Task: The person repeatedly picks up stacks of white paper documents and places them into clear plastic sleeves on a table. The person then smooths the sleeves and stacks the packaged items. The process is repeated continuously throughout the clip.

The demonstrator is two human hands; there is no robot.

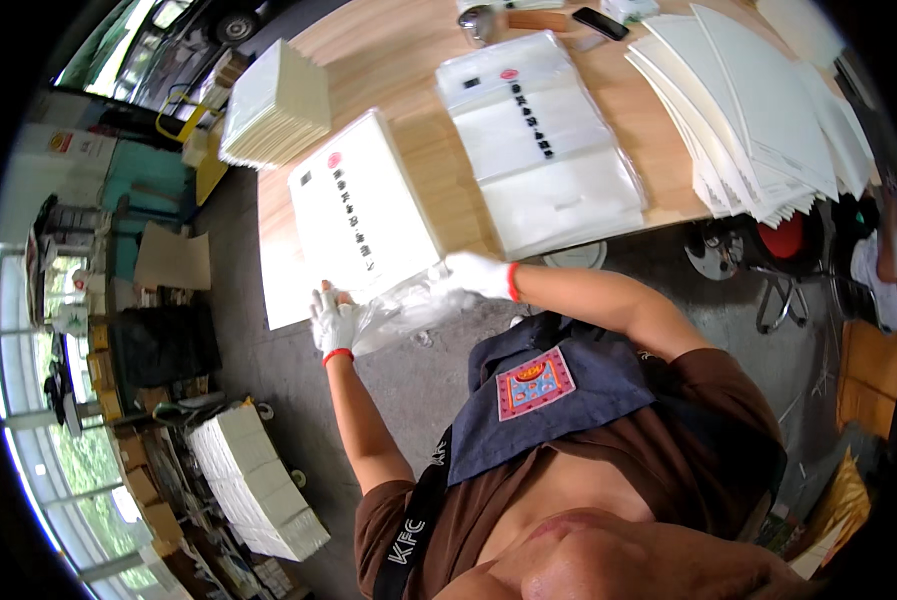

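Note:
A clear plastic bag (356, 215) with dark printing and a red mark lies at the table's near left edge, with a flat white stack inside. Its loose, crumpled mouth (398, 312) hangs over the edge toward me. My left hand (334, 322), in a white glove with a red cuff, grips the left side of that mouth, its fingertips partly bare. Gloved the same way, my right hand (476, 275) has its fingers closed on the right side of the mouth. To the right lies a pile of similar flat plastic bags (543, 150).
A tall stack of white sheets (278, 105) stands at the back left. Fanned white boards (738, 120) overhang the table's right side. A phone (600, 23) and a metal cup (477, 25) sit at the far edge. Bundled white stacks (253, 485) stand on the left, by the shelves.

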